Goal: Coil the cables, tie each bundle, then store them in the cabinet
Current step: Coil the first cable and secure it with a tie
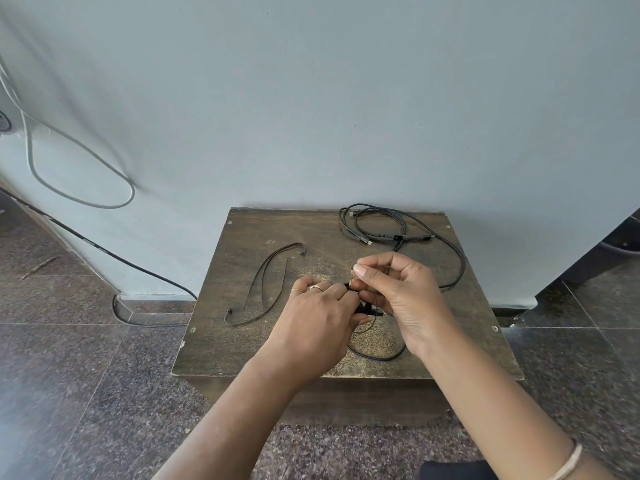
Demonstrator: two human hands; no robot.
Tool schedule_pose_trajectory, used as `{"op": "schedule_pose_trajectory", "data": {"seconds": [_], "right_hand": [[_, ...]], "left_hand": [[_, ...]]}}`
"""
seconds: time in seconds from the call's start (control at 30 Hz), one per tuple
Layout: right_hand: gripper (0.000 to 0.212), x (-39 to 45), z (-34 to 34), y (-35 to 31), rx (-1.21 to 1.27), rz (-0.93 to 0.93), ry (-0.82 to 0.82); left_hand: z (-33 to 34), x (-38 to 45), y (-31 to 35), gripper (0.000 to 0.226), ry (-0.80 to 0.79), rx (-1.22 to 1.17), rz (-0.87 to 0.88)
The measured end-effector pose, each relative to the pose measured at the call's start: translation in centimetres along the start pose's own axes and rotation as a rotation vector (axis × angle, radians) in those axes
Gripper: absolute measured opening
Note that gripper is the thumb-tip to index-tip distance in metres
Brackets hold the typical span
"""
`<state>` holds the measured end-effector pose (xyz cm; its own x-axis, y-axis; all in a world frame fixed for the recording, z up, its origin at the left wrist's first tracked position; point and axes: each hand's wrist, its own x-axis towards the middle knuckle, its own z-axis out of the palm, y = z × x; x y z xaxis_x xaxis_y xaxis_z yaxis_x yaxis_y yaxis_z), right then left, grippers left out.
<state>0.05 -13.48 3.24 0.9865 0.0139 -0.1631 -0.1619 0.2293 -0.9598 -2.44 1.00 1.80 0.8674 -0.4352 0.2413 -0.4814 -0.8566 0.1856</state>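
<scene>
two hands meet over a thin black cable (377,356) near the front middle of the wooden cabinet top (242,341). left hand (318,323): fingers curled, gripping a small dark bundle of the cable; most of that bundle is hidden between the hands. right hand (398,289): thumb and forefinger pinch something thin, too small to make out; its other fingers are curled. one loop of the cable hangs out below the hands and lies on the top. a loose black cable (398,230) with several plugs lies at the back right corner. brown ties (263,282) lie flat to the left. a grey wall cable (79,161) is cut off by the left edge.
</scene>
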Motion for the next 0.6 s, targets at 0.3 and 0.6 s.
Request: {"op": "schedule_pose_trajectory", "data": {"seconds": [0.3, 0.6], "right_hand": [[0.009, 0.03, 0.06, 0.04, -0.004, 0.002, 0.013], [0.009, 0.03, 0.03, 0.08, -0.009, 0.001, 0.018]], "left_hand": [[-0.07, 0.05, 0.05, 0.023, 0.006, 0.000, -0.007], [-0.12, 0.07, 0.03, 0.023, -0.004, -0.008, -0.003]]}}
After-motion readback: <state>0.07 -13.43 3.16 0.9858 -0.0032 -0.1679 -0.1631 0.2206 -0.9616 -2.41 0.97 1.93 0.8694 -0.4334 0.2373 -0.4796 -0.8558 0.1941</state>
